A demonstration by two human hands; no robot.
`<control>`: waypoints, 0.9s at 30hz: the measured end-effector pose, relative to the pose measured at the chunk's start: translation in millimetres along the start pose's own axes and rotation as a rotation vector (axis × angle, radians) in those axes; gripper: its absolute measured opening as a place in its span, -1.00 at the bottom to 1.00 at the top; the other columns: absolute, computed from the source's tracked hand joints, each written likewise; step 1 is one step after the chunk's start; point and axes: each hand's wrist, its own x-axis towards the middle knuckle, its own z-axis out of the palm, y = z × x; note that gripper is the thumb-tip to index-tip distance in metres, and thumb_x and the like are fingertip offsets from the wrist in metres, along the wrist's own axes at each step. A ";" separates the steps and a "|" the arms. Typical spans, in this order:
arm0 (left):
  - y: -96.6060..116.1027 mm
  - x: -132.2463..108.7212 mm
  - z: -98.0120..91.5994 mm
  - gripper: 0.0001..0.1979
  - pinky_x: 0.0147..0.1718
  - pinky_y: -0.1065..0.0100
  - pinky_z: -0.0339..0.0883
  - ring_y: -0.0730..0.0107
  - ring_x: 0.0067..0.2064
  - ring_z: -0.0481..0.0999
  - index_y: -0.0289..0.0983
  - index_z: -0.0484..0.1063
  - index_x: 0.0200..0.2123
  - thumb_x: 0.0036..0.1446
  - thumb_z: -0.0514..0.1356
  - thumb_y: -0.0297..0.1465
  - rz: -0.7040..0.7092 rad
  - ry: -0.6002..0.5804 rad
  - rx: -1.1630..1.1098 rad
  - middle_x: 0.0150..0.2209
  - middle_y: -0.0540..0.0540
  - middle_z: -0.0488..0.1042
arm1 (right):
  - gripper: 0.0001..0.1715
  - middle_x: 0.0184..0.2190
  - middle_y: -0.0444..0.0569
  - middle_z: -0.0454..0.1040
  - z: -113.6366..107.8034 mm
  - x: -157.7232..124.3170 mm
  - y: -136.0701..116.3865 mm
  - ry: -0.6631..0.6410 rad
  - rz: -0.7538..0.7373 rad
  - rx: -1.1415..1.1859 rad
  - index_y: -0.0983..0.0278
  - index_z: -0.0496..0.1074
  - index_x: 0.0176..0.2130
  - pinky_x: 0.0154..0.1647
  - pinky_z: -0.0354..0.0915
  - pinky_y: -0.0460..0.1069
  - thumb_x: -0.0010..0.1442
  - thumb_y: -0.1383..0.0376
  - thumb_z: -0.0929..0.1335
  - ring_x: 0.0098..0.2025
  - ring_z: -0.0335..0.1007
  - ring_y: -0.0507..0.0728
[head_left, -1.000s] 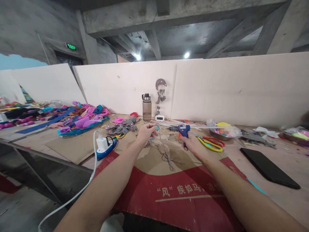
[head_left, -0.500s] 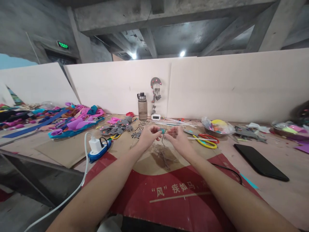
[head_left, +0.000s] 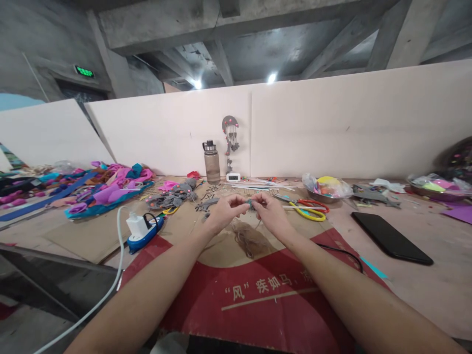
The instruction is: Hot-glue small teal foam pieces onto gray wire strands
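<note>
My left hand (head_left: 229,211) and my right hand (head_left: 270,211) meet over the cardboard, thumbs and fingers pinched together. Between the fingertips sits a small teal piece (head_left: 250,201), mostly covered, so its shape cannot be made out. Both hands appear to grip it. Below them a tangle of grey-brown string (head_left: 250,241) lies on the cardboard sheet (head_left: 269,309), which is brown and red with printed characters. Left of my left hand is a heap of grey felt pieces (head_left: 173,196) with pink dots. Scissors with yellow and red handles (head_left: 308,210) lie right of my right hand.
A water bottle (head_left: 212,164) and a small white clock (head_left: 233,177) stand at the back, below a hanging grey moon ornament (head_left: 230,125). A phone (head_left: 391,238) and a metal bowl (head_left: 326,196) lie right. A blue power strip (head_left: 145,236) and colourful felt scraps (head_left: 114,189) are left.
My hands have come closer together, and my right fingers now cover more of the teal piece. The whole view has shifted slightly, so things appear farther left.
</note>
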 end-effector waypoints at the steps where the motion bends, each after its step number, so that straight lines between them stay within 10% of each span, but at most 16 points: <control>1: -0.6 0.5 -1.9 -0.72 -0.47 0.48 0.25 0.51 -0.45 0.36 -0.32 0.45 -0.40 0.03 0.20 -0.18 -0.010 -0.010 -0.017 -0.48 -0.03 0.42 | -0.88 -0.50 -0.17 0.32 -2.7 0.2 -0.8 -0.007 -0.039 -0.056 0.25 0.32 -0.37 -0.50 0.17 -0.09 0.10 0.25 0.26 -0.51 0.19 -0.01; 27: -1.9 -1.0 -16.4 -0.68 -0.49 0.47 0.32 0.47 -0.48 0.49 -0.35 0.50 -0.42 -0.10 0.33 -0.17 -0.347 -0.283 -0.210 -0.48 -0.17 0.54 | -0.90 -0.46 -0.14 0.41 -13.3 -4.5 -8.0 -0.146 -0.306 -0.403 0.26 0.37 -0.43 -0.33 0.16 -0.08 0.12 0.40 0.30 -0.39 0.28 0.03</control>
